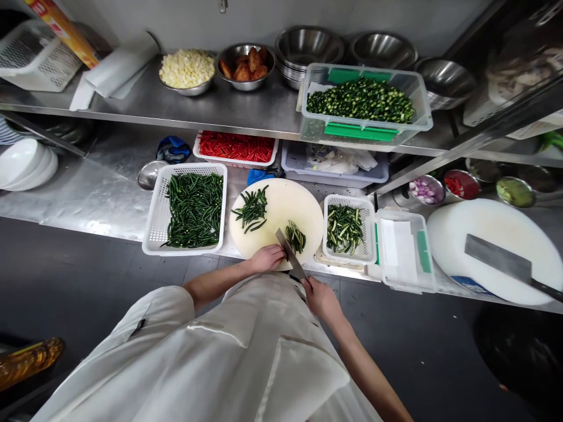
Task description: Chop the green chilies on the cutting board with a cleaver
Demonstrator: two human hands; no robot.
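Two boards (pixel 288 202), steel counter (pixel 101 193), dark floor (pixel 396 334); right fingers (pixel 309 285) gripping knife (pixel 291 254), left fingers (pixel 275 251) unclear.

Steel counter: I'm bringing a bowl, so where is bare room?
The counter's widest bare patch lies between the stacked white bowls and the basket of long green pieces. The shelf above has a narrower strip before two food bowls. Further right is crowded: round board, small basket, clear container and second board stand nearly edge to edge.

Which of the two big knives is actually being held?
The knife over the cream round board, gripped in the right hand. The other, a cleaver, lies unheld on the far-right board.
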